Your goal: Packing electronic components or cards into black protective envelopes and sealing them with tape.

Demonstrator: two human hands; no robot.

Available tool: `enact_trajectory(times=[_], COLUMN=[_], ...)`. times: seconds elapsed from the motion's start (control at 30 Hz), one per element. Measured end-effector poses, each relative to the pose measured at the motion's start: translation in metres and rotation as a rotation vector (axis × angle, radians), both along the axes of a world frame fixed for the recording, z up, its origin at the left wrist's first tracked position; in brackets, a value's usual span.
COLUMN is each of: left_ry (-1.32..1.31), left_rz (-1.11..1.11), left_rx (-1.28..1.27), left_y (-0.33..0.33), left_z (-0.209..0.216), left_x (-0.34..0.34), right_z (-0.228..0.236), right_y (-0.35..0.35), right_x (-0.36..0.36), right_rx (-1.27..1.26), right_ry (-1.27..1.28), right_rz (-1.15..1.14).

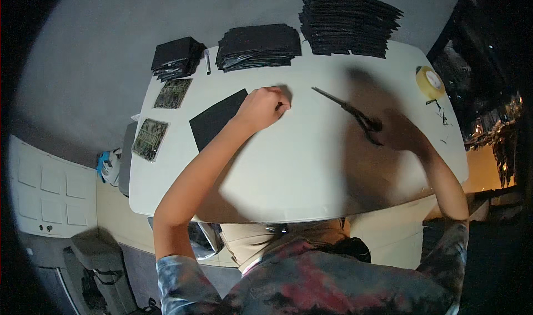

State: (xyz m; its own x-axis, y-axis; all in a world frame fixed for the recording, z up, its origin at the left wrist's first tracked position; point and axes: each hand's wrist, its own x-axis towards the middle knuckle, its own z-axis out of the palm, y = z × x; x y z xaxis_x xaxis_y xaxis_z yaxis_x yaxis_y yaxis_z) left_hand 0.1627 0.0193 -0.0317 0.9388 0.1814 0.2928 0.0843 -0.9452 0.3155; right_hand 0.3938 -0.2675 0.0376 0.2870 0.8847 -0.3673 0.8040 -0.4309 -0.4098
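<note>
My left hand (263, 109) rests on the white table with its fingers curled closed, beside the upper corner of a flat black rectangular piece (214, 117). Its wrist and forearm cross over the right part of that piece. Whatever the fingers may pinch is hidden. To the right, in deep shadow, my right hand (401, 130) is closed on the handles of a pair of dark scissors (345, 106). The blades point up and left, toward the table's middle, and look closed together. A gap of bare tabletop separates the scissor tips from my left hand.
Along the far edge stand three stacks of flat black pieces: small (176, 57), middle (258, 44) and tall (350, 23). A pen (207, 62) lies between two. Two patterned clear packets (172, 94) lie left. A tape roll (430, 83) and black scraps (442, 116) sit right.
</note>
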Motion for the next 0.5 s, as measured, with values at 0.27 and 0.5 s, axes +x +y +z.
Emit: enact_trajectory(times=[0.27,0.5], left_ry=[0.038,-0.022], left_rz=[0.112,-0.079], left_rx=[-0.378,-0.764], left_y=[-0.057,-0.120], left_z=[0.024,0.018], left_x=[0.011,0.007], right_z=[-0.086,-0.028], right_y=[0.012,0.001], right_x=[0.068,-0.065], right_rx=[0.442,0.940], right_ry=[-0.573,-0.216], right_rz=[0.171,0.333])
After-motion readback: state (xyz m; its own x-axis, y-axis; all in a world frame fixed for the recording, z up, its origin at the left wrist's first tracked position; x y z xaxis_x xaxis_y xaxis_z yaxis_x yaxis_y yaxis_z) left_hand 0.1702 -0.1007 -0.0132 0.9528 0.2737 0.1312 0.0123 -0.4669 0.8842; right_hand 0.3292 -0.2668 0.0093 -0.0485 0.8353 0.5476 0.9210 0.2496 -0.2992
